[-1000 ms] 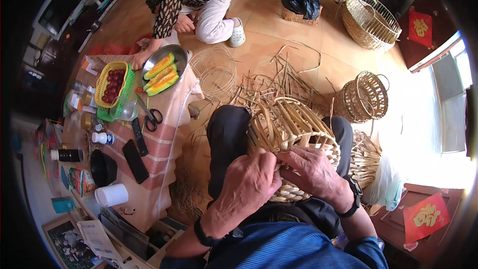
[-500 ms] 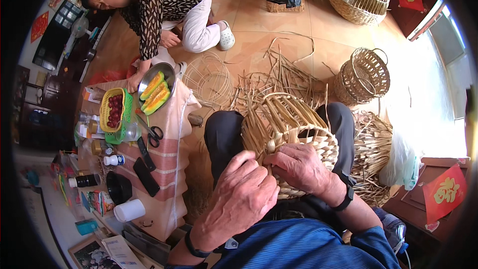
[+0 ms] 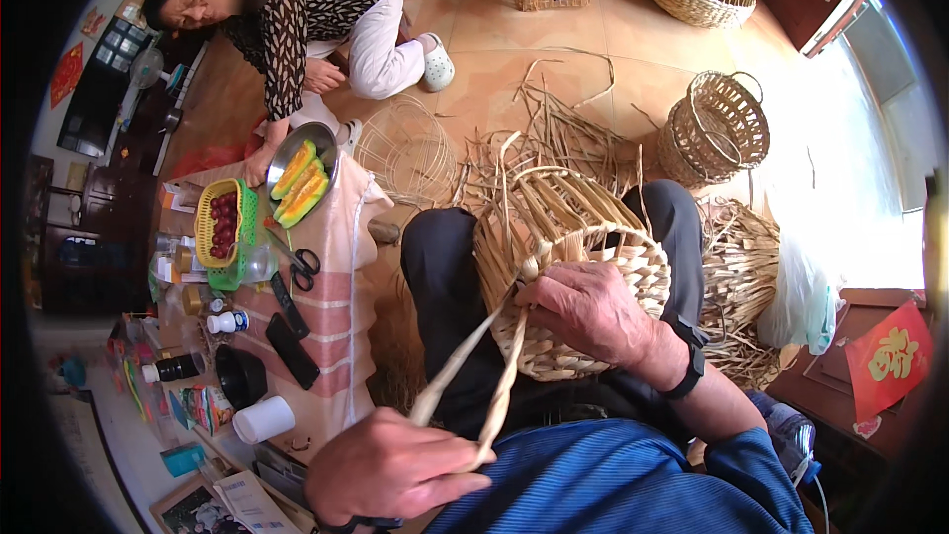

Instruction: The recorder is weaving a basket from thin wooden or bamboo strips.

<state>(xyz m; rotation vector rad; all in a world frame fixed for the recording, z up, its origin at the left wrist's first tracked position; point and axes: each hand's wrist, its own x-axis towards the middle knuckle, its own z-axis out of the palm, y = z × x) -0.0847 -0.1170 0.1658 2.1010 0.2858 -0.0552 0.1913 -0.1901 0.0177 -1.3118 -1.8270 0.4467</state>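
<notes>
Fingers [image 3: 541,291] on basket [image 3: 570,213], lettered paper [image 3: 892,354] rightward

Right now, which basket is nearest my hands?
The basket between your knees, under your right hand; the openwork basket at right and the wide basket beyond it sit farther off.

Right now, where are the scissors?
In the head view, the scissors lie on the left-hand table, beside a long black object and right of the green basket.
</notes>
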